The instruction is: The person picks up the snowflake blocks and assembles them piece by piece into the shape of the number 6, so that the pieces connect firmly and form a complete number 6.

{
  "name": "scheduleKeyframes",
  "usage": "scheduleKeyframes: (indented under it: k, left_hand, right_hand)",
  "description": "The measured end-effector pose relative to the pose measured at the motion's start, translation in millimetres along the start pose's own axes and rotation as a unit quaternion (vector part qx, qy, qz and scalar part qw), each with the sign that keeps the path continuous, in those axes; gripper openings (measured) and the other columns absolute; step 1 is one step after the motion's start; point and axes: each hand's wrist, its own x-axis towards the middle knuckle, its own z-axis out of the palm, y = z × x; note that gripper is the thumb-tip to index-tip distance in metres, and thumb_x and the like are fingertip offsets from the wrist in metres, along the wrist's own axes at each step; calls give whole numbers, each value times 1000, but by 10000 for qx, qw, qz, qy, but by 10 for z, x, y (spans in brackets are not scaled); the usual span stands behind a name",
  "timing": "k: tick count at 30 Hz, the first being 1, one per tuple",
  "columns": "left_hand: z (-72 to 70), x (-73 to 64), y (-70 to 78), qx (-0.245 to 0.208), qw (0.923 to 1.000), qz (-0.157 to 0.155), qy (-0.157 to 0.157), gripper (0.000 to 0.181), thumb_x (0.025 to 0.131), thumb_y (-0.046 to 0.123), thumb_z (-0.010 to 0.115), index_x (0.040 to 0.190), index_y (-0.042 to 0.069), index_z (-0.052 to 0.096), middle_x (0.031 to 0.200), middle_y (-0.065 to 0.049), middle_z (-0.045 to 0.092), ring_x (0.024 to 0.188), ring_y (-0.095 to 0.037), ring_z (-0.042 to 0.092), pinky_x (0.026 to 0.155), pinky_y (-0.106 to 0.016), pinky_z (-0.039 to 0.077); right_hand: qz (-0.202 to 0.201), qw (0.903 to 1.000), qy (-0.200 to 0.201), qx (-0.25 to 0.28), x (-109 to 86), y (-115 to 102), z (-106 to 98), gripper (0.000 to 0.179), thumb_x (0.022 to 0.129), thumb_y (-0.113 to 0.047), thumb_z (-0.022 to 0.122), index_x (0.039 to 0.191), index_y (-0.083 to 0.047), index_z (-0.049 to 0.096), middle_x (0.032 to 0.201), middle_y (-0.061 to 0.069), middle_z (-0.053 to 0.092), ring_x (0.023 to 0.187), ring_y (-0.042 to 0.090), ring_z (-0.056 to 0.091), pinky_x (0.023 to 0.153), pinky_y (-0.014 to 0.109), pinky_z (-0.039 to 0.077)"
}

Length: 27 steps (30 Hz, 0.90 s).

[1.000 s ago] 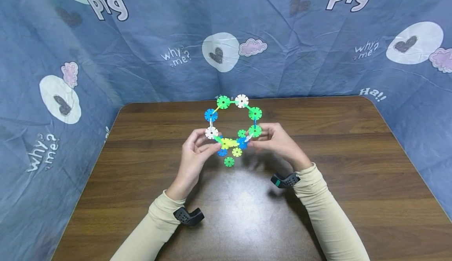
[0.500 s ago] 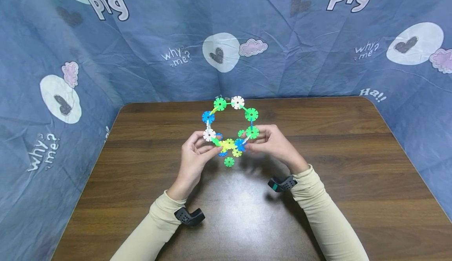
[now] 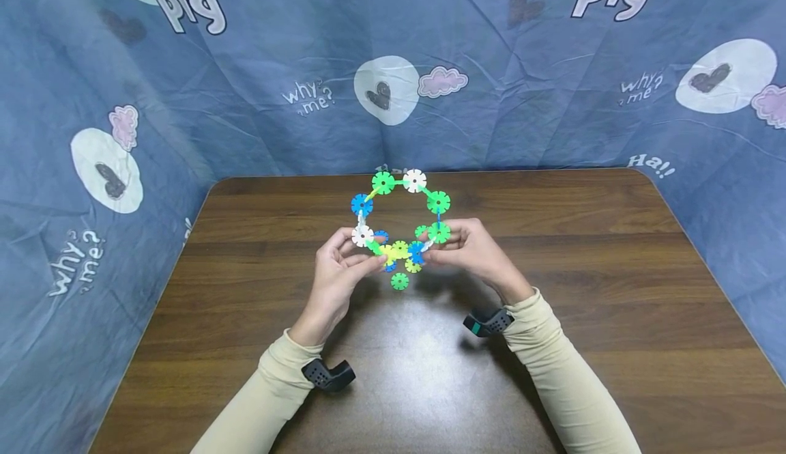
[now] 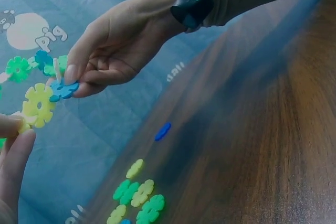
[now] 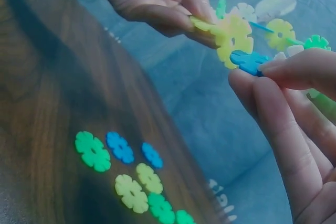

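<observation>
A closed-looking ring of interlocking snowflake discs (image 3: 414,181) in green, white, blue and yellow is held up above the table, its far side raised. My left hand (image 3: 334,273) pinches a yellow disc (image 5: 202,24) at the near side of the ring. With thumb and fingers, my right hand (image 3: 482,256) grips a blue disc (image 5: 249,62). Between the two hands stands another yellow disc (image 5: 234,40), which meets the blue one at its edge. Whether their slots are fully joined I cannot tell.
Several loose discs lie on the wooden table (image 3: 245,290) beneath the ring, among them a green one (image 3: 400,281), a yellow one (image 5: 131,193) and a blue one (image 4: 163,131). A blue printed cloth (image 3: 307,44) hangs behind the table's far edge.
Over the last second the ring has shifted slightly left and down, and my right hand has come a little left with it. Both hands keep their hold.
</observation>
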Motion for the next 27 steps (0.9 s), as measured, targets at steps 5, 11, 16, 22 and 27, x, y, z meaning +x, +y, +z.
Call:
scheduleKeyframes:
  k: [5, 11, 16, 22, 27]
  left_hand:
    - [-8, -5, 7, -17, 10000, -46, -32, 35, 82, -18, 73, 105, 6, 61, 109, -9, 78, 76, -15, 78, 80, -42, 65]
    - [-7, -3, 4, -38, 10000, -25, -33, 37, 81, -19, 73, 104, 7, 61, 107, -6, 79, 79, -15, 78, 78, -39, 65]
    - [-13, 5, 24, -4, 9998, 164, 82, 37, 80, -18, 75, 101, 9, 62, 103, 0, 80, 82, -15, 78, 77, -31, 65]
    - [-24, 12, 39, 26, 9997, 248, -19, 37, 81, -19, 74, 102, 10, 63, 103, 1, 80, 84, -15, 78, 79, -29, 64]
    - [-33, 21, 16, 263, 9994, 174, -142, 41, 81, -16, 77, 110, 9, 62, 106, -1, 80, 84, -16, 78, 80, -29, 64]
  right_hand:
    - [9, 10000, -40, 13, 13, 9, 11, 33, 86, 8, 75, 117, 14, 68, 93, 6, 81, 85, 14, 79, 80, 35, 65]
    - [-120, 9999, -88, -53, 13, -9, 30, 31, 86, 8, 75, 116, 14, 69, 94, 4, 81, 85, 14, 79, 81, 34, 65]
    - [-97, 9993, -240, -268, 22, 3, 4, 42, 87, 1, 79, 126, 9, 66, 108, 13, 80, 93, 20, 79, 85, 38, 64]
    - [187, 9998, 89, -17, 4, 18, -143, 66, 94, -8, 72, 152, 5, 41, 144, 32, 56, 109, 14, 71, 97, 33, 60]
    - [-50, 9970, 725, 279, 42, 11, -164, 35, 102, -18, 65, 132, -1, 61, 133, 25, 68, 108, 12, 72, 96, 39, 60]
